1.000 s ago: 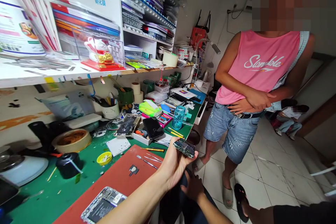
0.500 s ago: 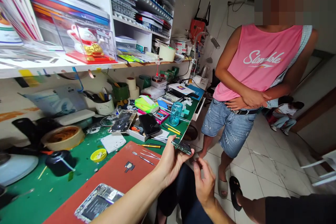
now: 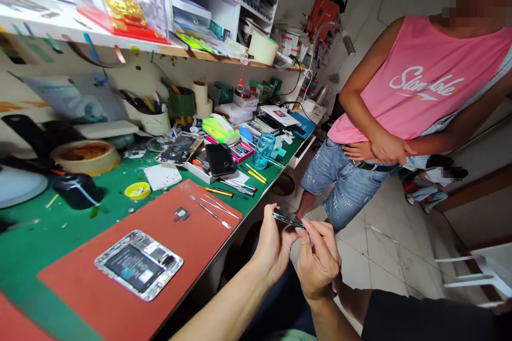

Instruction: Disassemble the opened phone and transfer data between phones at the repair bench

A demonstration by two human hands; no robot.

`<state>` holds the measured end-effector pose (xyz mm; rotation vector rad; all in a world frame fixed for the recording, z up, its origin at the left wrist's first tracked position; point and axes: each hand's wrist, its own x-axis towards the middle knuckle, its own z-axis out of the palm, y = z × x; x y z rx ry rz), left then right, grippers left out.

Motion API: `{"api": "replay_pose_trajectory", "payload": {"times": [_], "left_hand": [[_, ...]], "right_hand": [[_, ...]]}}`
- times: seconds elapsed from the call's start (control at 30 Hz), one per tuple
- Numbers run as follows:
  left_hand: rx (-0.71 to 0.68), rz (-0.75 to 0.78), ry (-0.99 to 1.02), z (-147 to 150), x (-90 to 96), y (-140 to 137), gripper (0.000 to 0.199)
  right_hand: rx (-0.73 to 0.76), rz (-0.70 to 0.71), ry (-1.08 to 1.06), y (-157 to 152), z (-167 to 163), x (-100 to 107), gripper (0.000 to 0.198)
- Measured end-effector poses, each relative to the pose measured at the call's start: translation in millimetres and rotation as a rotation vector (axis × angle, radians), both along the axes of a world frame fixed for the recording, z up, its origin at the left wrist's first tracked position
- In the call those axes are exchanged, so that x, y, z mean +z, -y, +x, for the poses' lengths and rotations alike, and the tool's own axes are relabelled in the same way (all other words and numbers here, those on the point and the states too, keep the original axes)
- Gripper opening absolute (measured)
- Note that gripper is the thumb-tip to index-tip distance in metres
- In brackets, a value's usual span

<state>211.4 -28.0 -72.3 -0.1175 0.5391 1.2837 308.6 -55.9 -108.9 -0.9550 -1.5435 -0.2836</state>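
My left hand [image 3: 274, 242] grips a thin, dark phone screen [image 3: 287, 218], seen nearly edge-on, in the air off the bench's front edge. My right hand [image 3: 320, 256] is closed at the screen's right end, fingertips pinched together against it; whether a smaller piece is between them I cannot make out. To the left, an opened phone body [image 3: 138, 265] with its battery exposed lies on the brown-red mat [image 3: 208, 242]. Near it on the mat are a small dark phone part [image 3: 181, 214], tweezers [image 3: 218, 205] and a thin metal pry tool [image 3: 210, 212].
Behind the mat stand a yellow lid [image 3: 137, 191], a black-screened phone [image 3: 220, 159], screwdrivers [image 3: 254, 173] and a blue bottle [image 3: 263, 151]. A shelf [image 3: 160, 49] overhangs the bench. A person in a pink top [image 3: 424, 74] stands at the right with forearms crossed.
My right hand has come up and left from apart to the screen's end and closed there. The left hand's screen has tilted more edge-on. The view has shifted, showing more of the mat.
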Motion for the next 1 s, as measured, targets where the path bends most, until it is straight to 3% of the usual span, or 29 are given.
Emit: {"api": "replay_pose_trajectory", "payload": {"times": [0.23, 0.47, 0.73, 1.0], "left_hand": [[-0.013, -0.18, 0.074, 29, -47.1, 11, 0.024], [-0.041, -0.189, 0.125, 42, -82.7, 9, 0.022], [-0.022, -0.152, 0.144, 47, -98.7, 1, 0.012], [-0.018, -0.193, 0.159, 48, -98.6, 2, 0.017]], "right_hand": [[-0.004, -0.121, 0.101, 13, 26, -24, 0.037], [0.012, -0.135, 0.162, 12, 40, -44, 0.044], [0.006, -0.111, 0.157, 4, 42, -59, 0.047], [-0.016, -0.136, 0.167, 4, 43, -63, 0.045]]}}
